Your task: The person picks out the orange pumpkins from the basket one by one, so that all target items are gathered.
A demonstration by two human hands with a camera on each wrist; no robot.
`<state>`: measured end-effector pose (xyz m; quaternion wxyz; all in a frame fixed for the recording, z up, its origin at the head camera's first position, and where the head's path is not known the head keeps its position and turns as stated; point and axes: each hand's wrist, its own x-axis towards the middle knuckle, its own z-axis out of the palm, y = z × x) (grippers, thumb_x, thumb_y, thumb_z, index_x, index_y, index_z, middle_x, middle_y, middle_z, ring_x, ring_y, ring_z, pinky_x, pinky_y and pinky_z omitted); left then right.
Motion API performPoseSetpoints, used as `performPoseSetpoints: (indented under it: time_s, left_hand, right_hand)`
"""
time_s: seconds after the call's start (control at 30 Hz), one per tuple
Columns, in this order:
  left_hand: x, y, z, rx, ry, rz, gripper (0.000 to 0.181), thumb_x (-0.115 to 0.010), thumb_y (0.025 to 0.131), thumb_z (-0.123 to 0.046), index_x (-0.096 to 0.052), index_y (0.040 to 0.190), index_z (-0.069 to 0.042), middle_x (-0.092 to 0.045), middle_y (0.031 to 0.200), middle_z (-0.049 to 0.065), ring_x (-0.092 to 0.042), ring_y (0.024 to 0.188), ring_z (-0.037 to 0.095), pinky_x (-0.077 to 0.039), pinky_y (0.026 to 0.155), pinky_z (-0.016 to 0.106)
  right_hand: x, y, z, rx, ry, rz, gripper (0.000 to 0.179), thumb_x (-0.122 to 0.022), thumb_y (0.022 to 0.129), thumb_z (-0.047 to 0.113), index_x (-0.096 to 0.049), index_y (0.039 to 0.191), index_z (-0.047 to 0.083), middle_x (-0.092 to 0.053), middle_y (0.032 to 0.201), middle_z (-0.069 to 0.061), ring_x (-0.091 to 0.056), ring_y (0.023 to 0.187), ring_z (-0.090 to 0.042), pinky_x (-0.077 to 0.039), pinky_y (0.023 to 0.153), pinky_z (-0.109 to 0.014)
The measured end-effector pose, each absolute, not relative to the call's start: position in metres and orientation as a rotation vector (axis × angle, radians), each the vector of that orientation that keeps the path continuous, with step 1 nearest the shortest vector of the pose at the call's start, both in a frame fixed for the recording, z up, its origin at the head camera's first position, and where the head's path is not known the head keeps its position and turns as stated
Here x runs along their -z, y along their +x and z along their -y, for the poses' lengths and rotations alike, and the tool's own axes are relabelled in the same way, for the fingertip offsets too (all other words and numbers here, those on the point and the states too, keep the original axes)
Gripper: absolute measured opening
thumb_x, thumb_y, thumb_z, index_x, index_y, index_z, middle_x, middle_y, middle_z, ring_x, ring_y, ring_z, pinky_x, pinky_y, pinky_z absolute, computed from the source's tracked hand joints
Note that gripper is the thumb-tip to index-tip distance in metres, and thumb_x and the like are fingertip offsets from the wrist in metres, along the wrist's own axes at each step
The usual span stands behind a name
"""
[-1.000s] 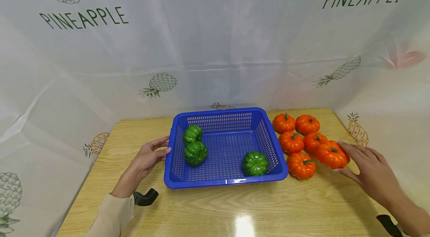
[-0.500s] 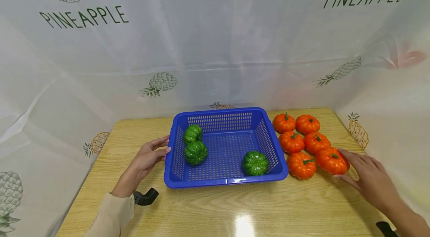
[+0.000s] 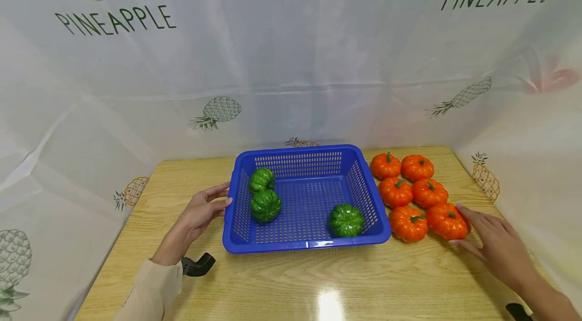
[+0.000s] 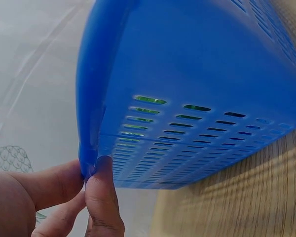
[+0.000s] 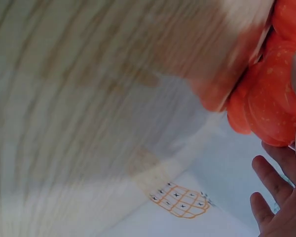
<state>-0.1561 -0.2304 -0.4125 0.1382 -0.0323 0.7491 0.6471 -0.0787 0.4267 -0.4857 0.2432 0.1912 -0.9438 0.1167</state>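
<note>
The left hand point(image 3: 200, 215) pinches the left rim of a blue plastic basket point(image 3: 318, 246) between thumb and fingers, as the left wrist view shows. Inside the basket lie three green pumpkins: one at the back left point(image 3: 261, 180), one just in front of it point(image 3: 265, 205), one at the front right point(image 3: 346, 220). To the right, the right hand point(image 3: 497, 245) holds an orange pumpkin point(image 3: 447, 221) by its right side, thumb in front and fingers behind. That pumpkin sits on the table at the front right of a cluster of orange pumpkins.
Beside the basket's right wall stand the other orange pumpkins point(image 3: 395, 192), close together in two columns. The wooden table point(image 3: 273, 285) ends at a white sheet point(image 3: 309, 58) printed with pineapples, at the back and sides. Dark wrist mounts point(image 3: 198, 264) show near both wrists.
The right hand has lowered the orange pumpkin onto the table, toward the front, beside the front-left orange one. The left hand and basket have stayed in place.
</note>
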Motion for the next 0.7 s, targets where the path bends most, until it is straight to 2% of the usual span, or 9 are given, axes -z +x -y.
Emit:
performPoseSetpoints:
  time_s: [0.13, 0.3, 0.7]
  left_hand:
    - [0.4132, -0.1562, 0.2317, -1.868, -0.074, -2.176, 0.062, -0.06, 0.107, -0.004, -0.034, 0.163, 0.005, -0.044, 0.153, 0.029, -0.07, 0.09, 0.006, -0.06, 0.083, 0.024]
    - [0.413, -0.1558, 0.2304, -1.87, -0.07, -2.175, 0.061, -0.06, 0.107, -0.004, -0.034, 0.162, 0.005, -0.045, 0.151, 0.028, -0.07, 0.09, 0.006, -0.06, 0.083, 0.023]
    - [0.412, -0.1556, 0.2292, -1.875, -0.09, -2.173, 0.059, -0.059, 0.107, -0.002, -0.036, 0.162, 0.005, -0.048, 0.149, 0.027, -0.07, 0.089, 0.006, -0.06, 0.083, 0.024]
  right_hand:
    - [0.49, -0.0787, -0.4265, -0.343, 0.507, 2.602, 0.094, -0.089, 0.08, 0.039, -0.049, 0.158, 0.008, -0.065, 0.13, -0.031, -0.057, 0.114, -0.052, -0.03, 0.119, -0.065]
    - [0.4936, -0.0795, -0.4256, -0.353, 0.492, 2.639, 0.095, -0.092, 0.078, 0.032, -0.047, 0.157, 0.004, -0.064, 0.13, -0.034, -0.057, 0.114, -0.055, -0.034, 0.11, -0.073]
    - [0.4951, -0.0868, -0.4246, -0.362, 0.472, 2.67, 0.096, -0.092, 0.079, 0.031, -0.044, 0.157, 0.002, -0.062, 0.131, -0.038, -0.056, 0.114, -0.059, -0.038, 0.098, -0.077]
